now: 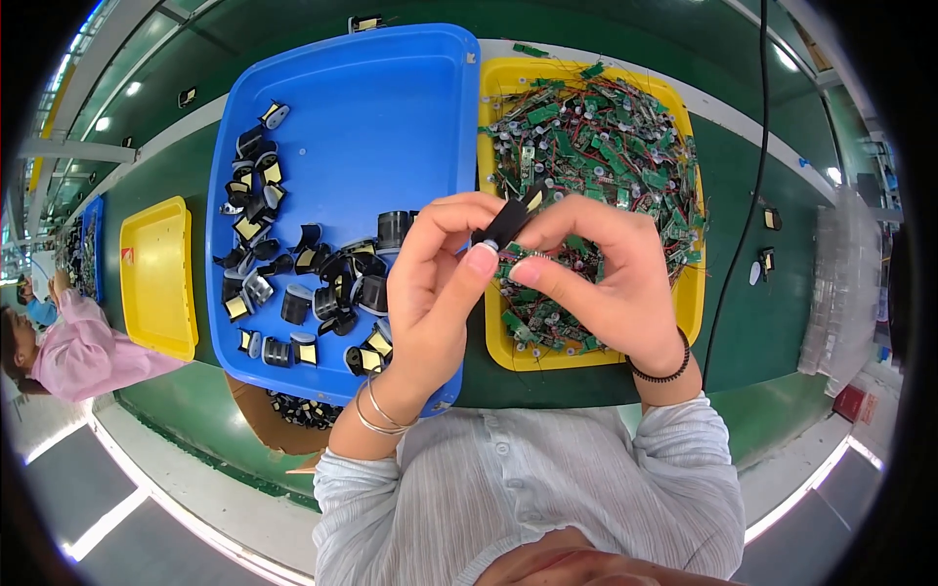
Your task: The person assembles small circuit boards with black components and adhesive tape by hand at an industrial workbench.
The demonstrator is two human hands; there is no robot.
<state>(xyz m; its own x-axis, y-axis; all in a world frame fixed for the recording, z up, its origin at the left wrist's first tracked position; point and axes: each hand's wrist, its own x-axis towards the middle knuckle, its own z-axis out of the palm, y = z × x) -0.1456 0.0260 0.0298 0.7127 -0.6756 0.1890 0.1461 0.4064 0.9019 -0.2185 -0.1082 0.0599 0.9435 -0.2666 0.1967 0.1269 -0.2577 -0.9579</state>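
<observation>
Both hands raised together over the near edge of the trays, above the green work surface (pixel 772 322). Left hand (pixel 435 293) with fingers curled, thumb and forefinger pinched on a small black plastic part (pixel 506 223) with a pale yellow patch at its far tip. Right hand (pixel 606 283) closed on the same part from the other side, thumb pressed near a small green circuit board (pixel 516 256) held just beneath the black piece; exact contact between board and part hard to tell. Thin silver bangles (pixel 379 408) on the left wrist, a black band (pixel 664 371) on the right.

Behind the hands to the left, a large blue tray (pixel 391 107), its left and near portions scattered with black parts (pixel 293 283) bearing yellow patches, far right portion bare. To the right, just beside it, a yellow tray (pixel 689 303) heaped with green circuit boards (pixel 596 137) and thin wires. Farther left, well apart, a second yellow tray (pixel 156 273). Below the blue tray's near edge, a brown cardboard box (pixel 269 430) with more black pieces inside. At far left, another person in a pink sleeve (pixel 83 352). A black cable (pixel 752 195) running down the right side of the table.
</observation>
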